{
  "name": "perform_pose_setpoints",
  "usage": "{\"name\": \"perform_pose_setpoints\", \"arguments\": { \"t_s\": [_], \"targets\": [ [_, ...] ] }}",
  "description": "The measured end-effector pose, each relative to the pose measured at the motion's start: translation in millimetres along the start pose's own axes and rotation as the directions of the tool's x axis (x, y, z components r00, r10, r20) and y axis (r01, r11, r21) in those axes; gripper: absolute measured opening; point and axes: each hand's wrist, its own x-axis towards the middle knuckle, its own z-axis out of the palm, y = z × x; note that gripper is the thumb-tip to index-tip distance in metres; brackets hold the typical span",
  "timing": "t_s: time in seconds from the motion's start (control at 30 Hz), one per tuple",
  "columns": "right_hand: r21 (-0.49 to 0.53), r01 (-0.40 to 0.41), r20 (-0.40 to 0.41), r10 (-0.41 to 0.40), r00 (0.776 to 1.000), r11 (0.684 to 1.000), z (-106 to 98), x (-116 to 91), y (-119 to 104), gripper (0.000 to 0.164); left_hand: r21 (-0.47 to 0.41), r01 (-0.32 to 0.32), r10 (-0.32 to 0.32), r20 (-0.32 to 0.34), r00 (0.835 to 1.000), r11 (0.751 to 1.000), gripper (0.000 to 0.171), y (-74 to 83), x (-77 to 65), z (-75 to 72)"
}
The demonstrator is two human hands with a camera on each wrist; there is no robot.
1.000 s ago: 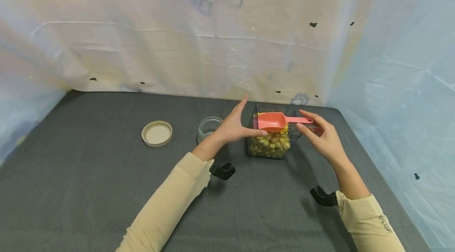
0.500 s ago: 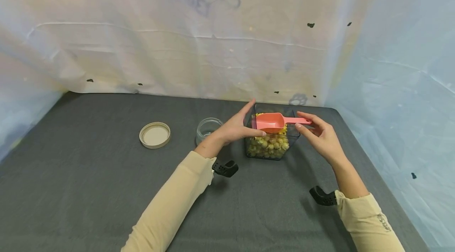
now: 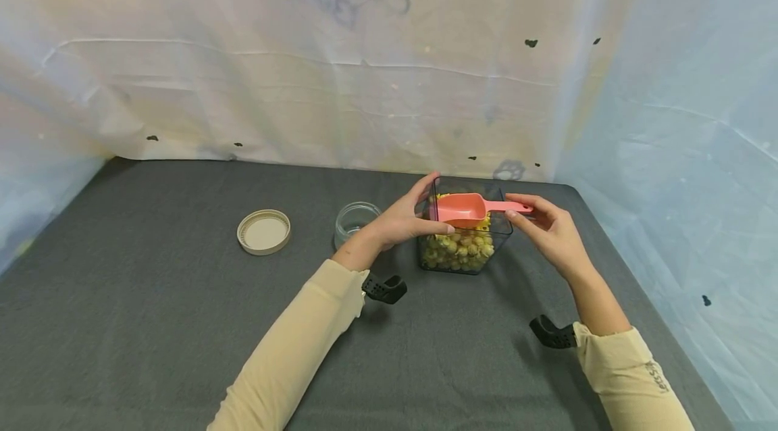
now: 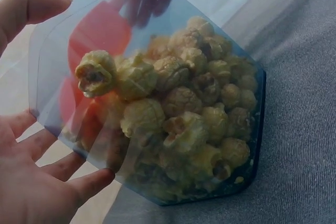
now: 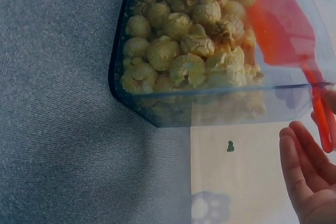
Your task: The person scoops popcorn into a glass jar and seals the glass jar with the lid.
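Backdrop: pale, creased sheeting [image 3: 273, 100] with dark spots, behind a table [image 3: 152, 316] covered in grey cloth. Right hand [image 3: 550, 228]: thumb and fingers pinch the handle of one coral-pink scoop [image 3: 463, 208]. Scoop bowl: left of this hand, within the mouth of a clear, dark-edged container [image 3: 498, 235]. Left hand [image 3: 395, 221]: thumb and fingers spread wide, holding that container across its left end, thumb on the near side. Contents, between the two hands: yellowish popcorn [image 3: 458, 252], rounded pieces, heaped below the scoop. Just left of the left hand: one open glass jar [image 3: 352, 218], partly hidden by hand and wrist. Farther left, well apart from that hand: one round, cream-coloured lid [image 3: 264, 232], lying flat. Below each hand: a beige sleeve [image 3: 304, 343], black device [image 3: 384, 289] at its cuff.
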Motion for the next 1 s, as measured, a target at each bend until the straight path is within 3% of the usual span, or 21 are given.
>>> {"name": "perform_pose_setpoints", "arguments": {
  "t_s": [0.23, 0.5, 0.77, 1.0],
  "targets": [
    [0.008, -0.04, 0.024, 0.04, 0.999, 0.999, -2, 2, -1, 0.039, 0.011, -0.012, 0.013, -0.006, 1.0, 1.0, 0.093, 1.9, -0.8, -1.4],
    [0.133, -0.081, 0.055, 0.074, 0.996, 0.988, -3, 3, -1, 0.036, 0.035, -0.004, 0.004, -0.01, 1.0, 0.999, 0.093, 1.8, -0.5, -4.3],
    [0.223, -0.054, 0.056, 0.042, 0.998, 0.973, -8, 2, -3, 0.027, 0.074, 0.005, -0.005, -0.011, 1.0, 0.997, 0.092, 2.1, -2.2, -6.1],
    [0.1, -0.014, 0.023, 0.012, 1.0, 0.995, -27, 2, -12, 0.025, 0.084, -0.002, 0.003, -0.009, 1.0, 0.996, 0.09, 2.7, -3.4, -8.3]
  ]
}}
